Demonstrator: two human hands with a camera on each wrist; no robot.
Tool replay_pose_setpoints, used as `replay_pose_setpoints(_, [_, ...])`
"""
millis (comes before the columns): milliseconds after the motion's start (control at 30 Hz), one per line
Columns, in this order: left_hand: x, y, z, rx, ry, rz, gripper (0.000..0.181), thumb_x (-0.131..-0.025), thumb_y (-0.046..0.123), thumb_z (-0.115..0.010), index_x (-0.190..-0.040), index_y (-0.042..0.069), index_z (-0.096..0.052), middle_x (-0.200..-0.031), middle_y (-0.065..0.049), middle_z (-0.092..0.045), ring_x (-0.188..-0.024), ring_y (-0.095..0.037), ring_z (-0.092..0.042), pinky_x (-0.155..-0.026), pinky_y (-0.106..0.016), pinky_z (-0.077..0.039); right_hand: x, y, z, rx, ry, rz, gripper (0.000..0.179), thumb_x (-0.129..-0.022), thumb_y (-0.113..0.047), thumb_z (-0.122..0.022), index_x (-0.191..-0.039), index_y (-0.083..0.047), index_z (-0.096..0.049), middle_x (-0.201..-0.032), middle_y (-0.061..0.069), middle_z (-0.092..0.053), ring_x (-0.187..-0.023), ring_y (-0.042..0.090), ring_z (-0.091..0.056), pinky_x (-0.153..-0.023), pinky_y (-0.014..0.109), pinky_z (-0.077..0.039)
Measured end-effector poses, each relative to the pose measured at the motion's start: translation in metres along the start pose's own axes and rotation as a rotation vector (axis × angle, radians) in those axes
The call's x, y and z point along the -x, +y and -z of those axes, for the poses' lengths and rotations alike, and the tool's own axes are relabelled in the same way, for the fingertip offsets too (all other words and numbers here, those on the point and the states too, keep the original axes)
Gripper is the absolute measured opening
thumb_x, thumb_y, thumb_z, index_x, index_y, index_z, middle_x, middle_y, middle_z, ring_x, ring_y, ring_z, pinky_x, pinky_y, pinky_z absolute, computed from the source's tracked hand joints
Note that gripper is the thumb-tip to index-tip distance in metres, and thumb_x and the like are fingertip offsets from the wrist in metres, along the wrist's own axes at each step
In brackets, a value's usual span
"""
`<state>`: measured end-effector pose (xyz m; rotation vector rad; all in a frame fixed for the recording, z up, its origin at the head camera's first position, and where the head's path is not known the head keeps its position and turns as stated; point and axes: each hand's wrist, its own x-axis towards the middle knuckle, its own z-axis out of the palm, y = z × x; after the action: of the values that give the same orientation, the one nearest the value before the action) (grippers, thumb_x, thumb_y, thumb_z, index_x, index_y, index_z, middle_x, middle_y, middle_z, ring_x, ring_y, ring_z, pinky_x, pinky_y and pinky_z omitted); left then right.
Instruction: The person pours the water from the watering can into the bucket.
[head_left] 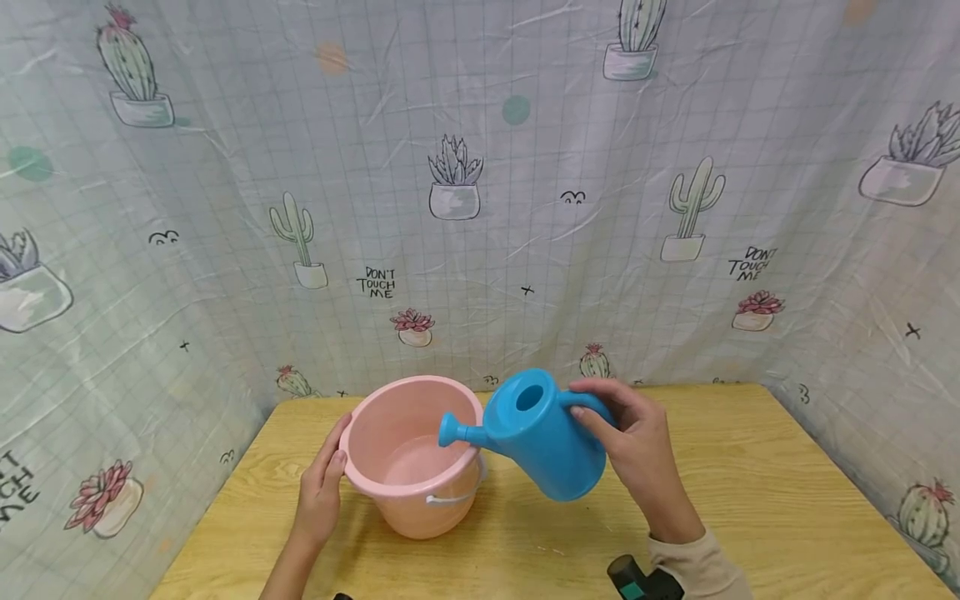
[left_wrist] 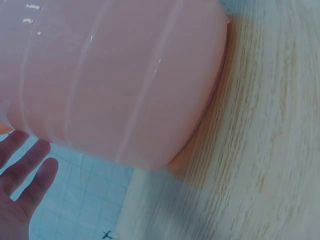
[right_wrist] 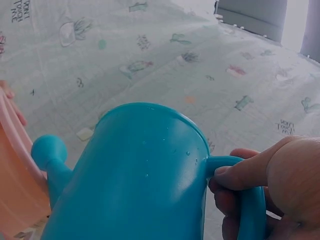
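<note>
A pink bucket (head_left: 423, 512) stands upright on the table, its inside showing pale and bare. My left hand (head_left: 321, 487) rests against the left side of its rim, with fairly straight fingers (left_wrist: 37, 182) along the outer wall. To the right, my right hand (head_left: 637, 433) grips the loop handle of a blue watering can (head_left: 551, 450), fingers curled through it and thumb on top. The can is held up and tipped left, so its spout's round head (head_left: 452, 429) reaches over the bucket's right rim. Small droplets dot the can's side in the right wrist view.
The yellow wood-grain table (head_left: 735, 483) extends around the bucket. A cactus-print curtain (head_left: 517, 233) hangs behind and along both sides. The bucket's white-ended bail handle (head_left: 457, 498) hangs down at its front right. A black wrist device (head_left: 633, 579) shows at the lower right.
</note>
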<state>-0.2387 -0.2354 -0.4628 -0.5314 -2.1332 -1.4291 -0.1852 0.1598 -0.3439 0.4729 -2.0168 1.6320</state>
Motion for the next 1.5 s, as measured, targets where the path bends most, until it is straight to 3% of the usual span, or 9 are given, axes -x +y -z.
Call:
replay_pose_setpoints(167, [0.0012,-0.0004,0.0001,-0.014,0.004,-0.026,0.046,-0.102,0.001,-0.033,-0.148,0.006,-0.04,-0.147,-0.021,-0.045,-0.132,0.007,-0.042,-0.102,-0.005,-0.036,0.0007,0.0009,-0.0003,-0.003,-0.004,0.003,0.026,-0.09,-0.004,-0.065,-0.115,0.0,-0.066,-0.108,-0.005,-0.069,-0.1,0.004,-0.065,-0.088,0.019,-0.053])
replay_pose_setpoints(533, [0.0017,0.0053,0.0,-0.005,0.0,-0.006,0.046,-0.102,0.001,-0.033,-0.147,0.004,-0.039,-0.146,-0.023,-0.044,-0.132,0.008,-0.042,-0.103,-0.005,-0.035,0.0016,0.0014,-0.0007,-0.006,0.006,-0.006,0.026,-0.089,-0.002,-0.066,-0.115,0.001,-0.066,-0.108,-0.013,-0.068,-0.102,0.004,-0.065,-0.088,0.018,-0.053])
replay_pose_setpoints(900, [0.0025,0.0011,0.0001,-0.018,0.015,-0.036,0.046,-0.101,-0.001,-0.032,-0.147,0.004,-0.04,-0.146,-0.021,-0.045,-0.132,0.007,-0.043,-0.103,-0.006,-0.036,0.002,0.0022,-0.001,0.005,0.005,-0.021,0.025,-0.089,-0.004,-0.066,-0.115,-0.003,-0.067,-0.108,-0.013,-0.068,-0.101,0.004,-0.065,-0.088,0.019,-0.053])
replay_pose_setpoints(1100, [0.0033,-0.0001,-0.0001,-0.008,0.009,-0.016,0.046,-0.102,0.002,-0.033,-0.147,0.005,-0.04,-0.148,-0.019,-0.044,-0.132,0.007,-0.042,-0.104,-0.006,-0.035,0.0019,0.0025,-0.001,0.01,0.005,-0.026,0.026,-0.089,-0.004,-0.066,-0.114,-0.004,-0.068,-0.108,-0.013,-0.068,-0.101,0.004,-0.065,-0.088,0.019,-0.052])
replay_pose_setpoints(1333, [0.0053,-0.0007,-0.0001,-0.02,0.012,-0.006,0.046,-0.102,0.002,-0.033,-0.147,0.005,-0.04,-0.147,-0.019,-0.045,-0.131,0.008,-0.043,-0.103,-0.005,-0.035,0.0031,0.0022,-0.0011,0.009,-0.005,-0.041,0.025,-0.089,-0.006,-0.066,-0.115,-0.005,-0.068,-0.109,-0.004,-0.07,-0.101,0.004,-0.065,-0.088,0.019,-0.053])
replay_pose_setpoints(1500, [0.0027,0.0,0.0003,-0.03,0.009,-0.028,0.046,-0.102,0.002,-0.033,-0.148,0.006,-0.04,-0.148,-0.018,-0.045,-0.132,0.007,-0.042,-0.102,-0.005,-0.035,0.002,0.0021,-0.001,0.015,-0.001,-0.015,0.026,-0.089,-0.005,-0.066,-0.115,-0.004,-0.067,-0.109,-0.01,-0.069,-0.101,0.003,-0.065,-0.088,0.018,-0.053])
